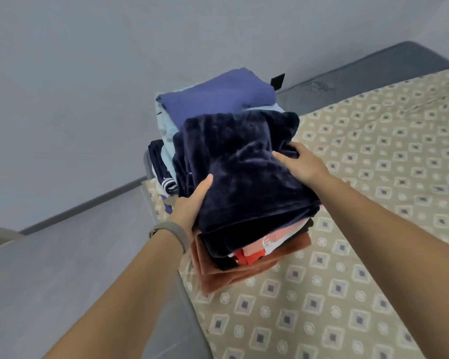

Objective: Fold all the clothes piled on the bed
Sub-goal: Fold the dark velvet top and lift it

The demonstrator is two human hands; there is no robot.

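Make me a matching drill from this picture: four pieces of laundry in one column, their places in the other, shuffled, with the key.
1. dark velvety garment
2. rust-brown towel
3. blue folded top
4. striped dark garment

a. bottom of the near stack
b. top of the far stack
c. held between left hand and right hand
d. left of the stacks, near the bed's edge

Pairs: 1-c, 2-a, 3-b, 4-d

head cam | looks steeply down | close over bed (360, 190) corner

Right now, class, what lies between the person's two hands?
In the head view, the folded dark navy fleece lies between the left hand and right hand, topping a stack.
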